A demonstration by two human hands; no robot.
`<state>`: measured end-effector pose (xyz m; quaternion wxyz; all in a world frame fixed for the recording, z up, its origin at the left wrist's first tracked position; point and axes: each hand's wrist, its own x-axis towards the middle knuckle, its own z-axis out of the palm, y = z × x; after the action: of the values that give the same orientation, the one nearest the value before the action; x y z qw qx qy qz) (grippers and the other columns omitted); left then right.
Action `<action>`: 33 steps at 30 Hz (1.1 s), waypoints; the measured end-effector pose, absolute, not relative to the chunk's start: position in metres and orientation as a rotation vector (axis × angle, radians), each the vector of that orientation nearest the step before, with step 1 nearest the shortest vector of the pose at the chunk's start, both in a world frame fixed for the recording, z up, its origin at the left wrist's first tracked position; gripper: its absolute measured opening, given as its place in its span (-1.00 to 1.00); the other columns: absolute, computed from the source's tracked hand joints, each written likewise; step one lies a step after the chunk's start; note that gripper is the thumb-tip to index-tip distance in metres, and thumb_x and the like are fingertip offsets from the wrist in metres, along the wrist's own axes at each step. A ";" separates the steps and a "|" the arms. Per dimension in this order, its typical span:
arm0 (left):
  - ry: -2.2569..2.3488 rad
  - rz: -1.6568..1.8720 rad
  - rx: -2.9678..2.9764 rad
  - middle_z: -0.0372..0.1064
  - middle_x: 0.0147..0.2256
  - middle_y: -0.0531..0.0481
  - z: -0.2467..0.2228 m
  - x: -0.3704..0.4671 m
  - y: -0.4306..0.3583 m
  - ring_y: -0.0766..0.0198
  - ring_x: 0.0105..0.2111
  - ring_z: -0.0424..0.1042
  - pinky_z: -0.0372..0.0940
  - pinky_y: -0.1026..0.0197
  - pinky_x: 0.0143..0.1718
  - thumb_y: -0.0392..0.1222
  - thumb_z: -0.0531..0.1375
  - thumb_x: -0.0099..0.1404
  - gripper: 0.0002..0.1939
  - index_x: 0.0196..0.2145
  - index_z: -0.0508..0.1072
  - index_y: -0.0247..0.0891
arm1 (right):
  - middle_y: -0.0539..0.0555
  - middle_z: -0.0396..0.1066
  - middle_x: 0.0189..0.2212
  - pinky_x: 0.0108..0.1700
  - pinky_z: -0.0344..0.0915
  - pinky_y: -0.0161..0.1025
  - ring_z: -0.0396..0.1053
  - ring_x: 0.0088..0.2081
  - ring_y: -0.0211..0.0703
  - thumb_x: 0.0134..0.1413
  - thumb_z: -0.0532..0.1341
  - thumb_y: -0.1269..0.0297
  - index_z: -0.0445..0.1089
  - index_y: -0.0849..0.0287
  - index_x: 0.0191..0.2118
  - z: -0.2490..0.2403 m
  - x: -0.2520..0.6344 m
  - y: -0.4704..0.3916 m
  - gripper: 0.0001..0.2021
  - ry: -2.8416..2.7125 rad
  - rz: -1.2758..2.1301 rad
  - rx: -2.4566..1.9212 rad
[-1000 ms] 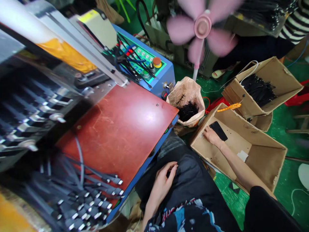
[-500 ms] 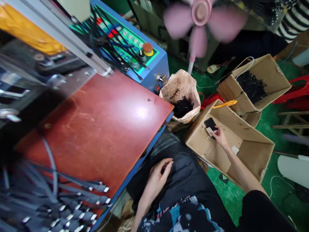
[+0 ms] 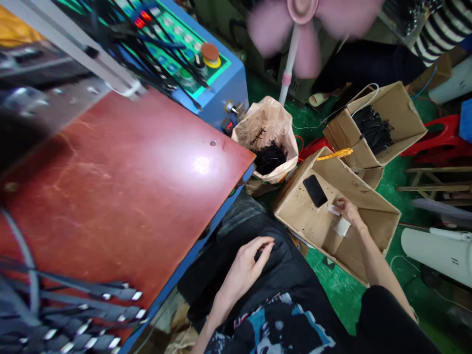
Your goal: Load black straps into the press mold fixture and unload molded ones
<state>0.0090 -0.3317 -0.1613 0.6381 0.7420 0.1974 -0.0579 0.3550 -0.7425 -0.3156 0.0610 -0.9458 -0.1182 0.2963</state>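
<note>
My right hand (image 3: 349,212) reaches into a cardboard box (image 3: 379,231). Its fingers are pinched at the edge of a small white card (image 3: 334,210). A second white piece (image 3: 342,227), which looks like paper, lies on the box floor just below that hand. Farther left in the same box a black phone (image 3: 315,191) lies flat, apart from the fingers. On my lap rests my left hand (image 3: 246,263), with fingers curled and thumb close to the fingertips; nothing shows in it. Dark trousers (image 3: 291,265) are under it.
A red-brown worktop (image 3: 147,187) with grey cables (image 3: 84,314) is at left, beside a blue control box (image 3: 228,88). Past it stand a paper-lined bag (image 3: 273,115) of black scraps, a box (image 3: 405,113) of black cables and a pink fan (image 3: 309,44). A person in striped sleeves (image 3: 442,34) is behind.
My right hand has moved away from the phone, toward the second white piece, and the small card has shifted with it. The phone is now uncovered. The view has swung slightly right.
</note>
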 end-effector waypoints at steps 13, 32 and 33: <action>0.492 -0.139 1.665 0.63 -0.04 -0.03 -0.171 0.009 -0.332 0.21 -0.10 0.61 0.48 0.21 -0.01 -0.06 0.16 0.55 -0.75 0.00 0.58 -0.16 | 0.17 0.48 0.09 0.12 0.47 0.07 0.49 0.04 -0.01 0.37 0.30 0.11 0.43 0.18 0.17 -0.290 0.318 -0.804 -0.63 -0.901 1.235 -3.135; 0.532 -0.160 1.607 0.64 -0.08 -0.03 -0.177 0.007 -0.333 0.18 -0.12 0.63 0.49 0.17 -0.02 -0.01 0.15 0.54 -0.73 -0.01 0.58 -0.16 | 0.13 0.51 0.02 0.09 0.48 0.02 0.49 0.00 -0.07 0.37 0.30 0.11 0.50 0.18 0.00 -0.281 0.304 -0.799 -0.74 -0.735 1.355 -2.845; 0.530 -0.162 1.603 0.64 -0.08 -0.03 -0.178 0.007 -0.333 0.18 -0.11 0.63 0.49 0.17 -0.02 -0.01 0.15 0.54 -0.73 -0.01 0.58 -0.17 | 0.12 0.52 -0.01 0.07 0.49 0.00 0.50 -0.03 -0.08 0.37 0.30 0.11 0.50 0.19 -0.02 -0.279 0.306 -0.799 -0.74 -0.683 1.337 -2.823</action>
<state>0.0072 -0.3332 -0.1779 0.6613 0.7090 0.2344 -0.0715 0.3061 -0.7992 -0.2793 -0.0281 -0.8826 -0.2136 0.4179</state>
